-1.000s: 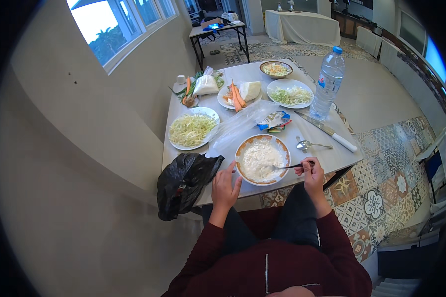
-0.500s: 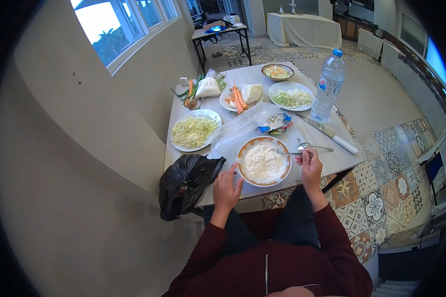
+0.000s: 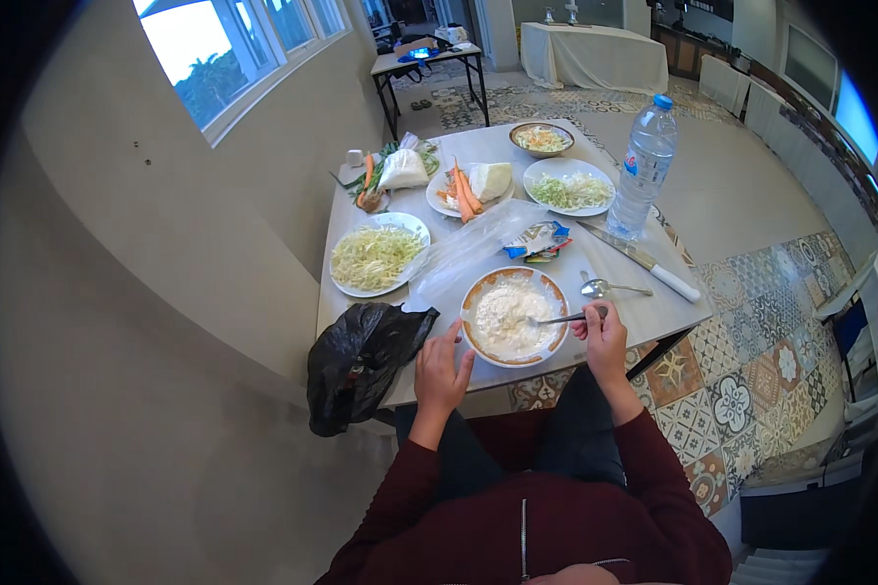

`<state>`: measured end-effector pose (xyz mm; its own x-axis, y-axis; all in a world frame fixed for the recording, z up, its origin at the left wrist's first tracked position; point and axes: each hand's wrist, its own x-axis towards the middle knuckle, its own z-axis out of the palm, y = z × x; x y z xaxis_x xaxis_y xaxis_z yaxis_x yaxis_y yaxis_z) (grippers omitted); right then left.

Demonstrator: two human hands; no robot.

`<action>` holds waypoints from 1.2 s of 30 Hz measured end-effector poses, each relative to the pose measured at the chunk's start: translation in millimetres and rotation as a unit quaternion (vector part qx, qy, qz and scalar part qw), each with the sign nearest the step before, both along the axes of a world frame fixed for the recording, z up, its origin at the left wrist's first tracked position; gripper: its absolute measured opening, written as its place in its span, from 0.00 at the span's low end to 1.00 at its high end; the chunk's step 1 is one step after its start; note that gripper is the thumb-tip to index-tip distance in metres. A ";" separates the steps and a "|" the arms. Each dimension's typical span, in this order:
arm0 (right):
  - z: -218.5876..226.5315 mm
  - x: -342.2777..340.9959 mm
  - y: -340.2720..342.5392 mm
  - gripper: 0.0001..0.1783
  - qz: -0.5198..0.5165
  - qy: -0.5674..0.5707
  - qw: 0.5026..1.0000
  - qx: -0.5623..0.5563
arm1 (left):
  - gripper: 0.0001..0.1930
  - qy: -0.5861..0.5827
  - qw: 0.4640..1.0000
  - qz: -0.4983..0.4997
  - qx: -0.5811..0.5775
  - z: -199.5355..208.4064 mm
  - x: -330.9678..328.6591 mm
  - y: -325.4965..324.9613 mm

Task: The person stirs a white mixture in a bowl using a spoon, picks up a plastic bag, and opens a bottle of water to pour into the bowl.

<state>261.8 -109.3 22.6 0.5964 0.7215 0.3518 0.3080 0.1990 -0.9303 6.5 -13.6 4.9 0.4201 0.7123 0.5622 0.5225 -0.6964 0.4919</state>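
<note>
A white bowl with an orange-patterned rim [image 3: 469, 341] stands near the table's front edge, holding white flour [image 3: 505, 310] with a wetter-looking patch. My right hand [image 3: 605, 341] grips a metal utensil with a dark handle [image 3: 568, 318]; its tip is sunk in the flour, so I cannot tell whether it is a spoon or a fork. With fingers spread, my left hand [image 3: 441, 372] rests at the bowl's left side, its fingertips touching or close to the rim. A second spoon [image 3: 600, 289] lies on the table beyond my right hand.
A black plastic bag [image 3: 361, 366] hangs over the left front edge. Around the bowl are a plate of shredded cabbage [image 3: 376, 255], clear plastic [image 3: 468, 249], a sachet [image 3: 538, 240], a knife [image 3: 644, 261] and a tall water bottle [image 3: 644, 171]. Carrots [image 3: 465, 191] lie farther back.
My right hand has tilted the utensil, and its tip has moved left and downward, deeper into the flour. My left hand stays beside the bowl. The whole view has shifted slightly.
</note>
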 end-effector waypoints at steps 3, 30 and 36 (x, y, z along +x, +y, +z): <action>7.6 1.7 11.2 0.09 -0.007 -0.063 0.997 0.048 | 0.26 0.001 1.000 0.002 -0.007 -0.9 -1.3 -0.5; -10.5 20.7 2.7 0.10 0.043 0.027 0.998 0.031 | 0.25 0.001 1.000 0.006 -0.004 -0.5 -0.2 -1.2; 23.9 34.6 24.8 0.08 0.079 -0.061 0.990 0.099 | 0.26 0.003 1.000 0.002 -0.005 -2.4 -0.2 -1.3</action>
